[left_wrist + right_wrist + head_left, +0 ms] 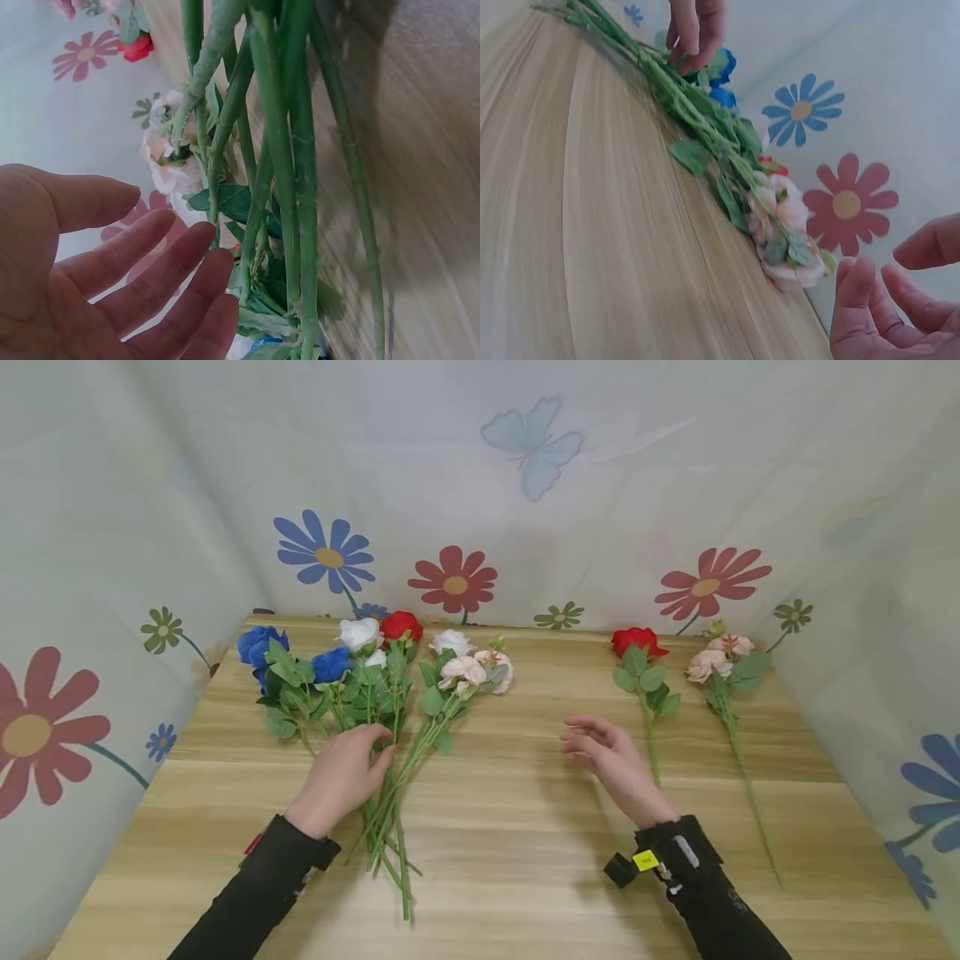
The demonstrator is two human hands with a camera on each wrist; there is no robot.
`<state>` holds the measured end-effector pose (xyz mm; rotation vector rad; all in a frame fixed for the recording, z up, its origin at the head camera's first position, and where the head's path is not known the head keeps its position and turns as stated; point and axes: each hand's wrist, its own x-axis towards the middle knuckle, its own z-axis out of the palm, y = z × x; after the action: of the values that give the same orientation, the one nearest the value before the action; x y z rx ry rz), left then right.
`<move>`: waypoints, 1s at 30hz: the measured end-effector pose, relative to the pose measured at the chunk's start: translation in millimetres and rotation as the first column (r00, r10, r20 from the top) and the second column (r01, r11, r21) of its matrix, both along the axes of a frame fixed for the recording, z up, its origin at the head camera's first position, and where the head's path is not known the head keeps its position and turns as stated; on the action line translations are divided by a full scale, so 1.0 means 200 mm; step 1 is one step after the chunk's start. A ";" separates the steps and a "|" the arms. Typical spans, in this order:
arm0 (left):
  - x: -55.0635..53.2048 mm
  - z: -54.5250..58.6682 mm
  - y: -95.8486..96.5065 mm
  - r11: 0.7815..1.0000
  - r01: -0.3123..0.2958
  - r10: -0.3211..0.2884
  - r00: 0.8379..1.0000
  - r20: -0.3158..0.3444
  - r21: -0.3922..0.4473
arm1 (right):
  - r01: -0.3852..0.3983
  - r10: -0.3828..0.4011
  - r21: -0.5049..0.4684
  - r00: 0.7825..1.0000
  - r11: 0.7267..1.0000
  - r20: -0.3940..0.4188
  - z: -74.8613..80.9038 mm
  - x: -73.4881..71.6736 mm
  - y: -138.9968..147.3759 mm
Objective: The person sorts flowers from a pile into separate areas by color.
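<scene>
My left hand (343, 774) hovers just over the stems of a loose pile of artificial flowers, its fingers relaxed and nothing held. In the left wrist view those green stems (279, 157) pass beside the fingers, and contact cannot be told. The pile has blue roses (332, 666), white roses (362, 633), a red rose (402, 626) and a pale pink flower stem (462, 671). My right hand (613, 766) is raised above the table between the pile and a separate red rose (637, 642). Its fingers are loosely bent around nothing.
A pale pink flower stem (708, 665) lies at the right of the wooden table (510, 868), its stalk pointing toward the front. A white curtain (585, 502) printed with flowers and a butterfly encloses the back and both sides.
</scene>
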<state>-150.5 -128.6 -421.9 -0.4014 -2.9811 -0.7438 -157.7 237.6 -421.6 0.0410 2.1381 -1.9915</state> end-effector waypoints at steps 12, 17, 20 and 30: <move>0.05 0.02 -0.07 1.000 -0.012 0.012 1.000 0.001 -0.008 | 0.009 0.018 -0.204 0.991 0.979 0.132 -0.02 -0.03 -0.18; 0.06 0.03 -0.07 1.000 -0.017 0.017 1.000 0.025 -0.013 | 0.007 0.029 -0.221 0.987 0.975 0.158 -0.03 -0.02 -0.24; 0.06 0.03 -0.06 1.000 -0.017 0.017 1.000 0.018 -0.012 | -0.006 0.043 -0.238 0.987 0.971 0.154 -0.03 -0.02 -0.27; 0.06 0.05 -0.05 1.000 -0.018 0.018 1.000 -0.003 -0.009 | -0.012 0.055 -0.273 0.987 0.962 0.150 0.00 -0.03 -0.38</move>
<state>-139.1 -139.5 -412.6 -0.3755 -2.9826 -0.7281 -164.6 162.5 -420.8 0.1113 1.7452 -2.1644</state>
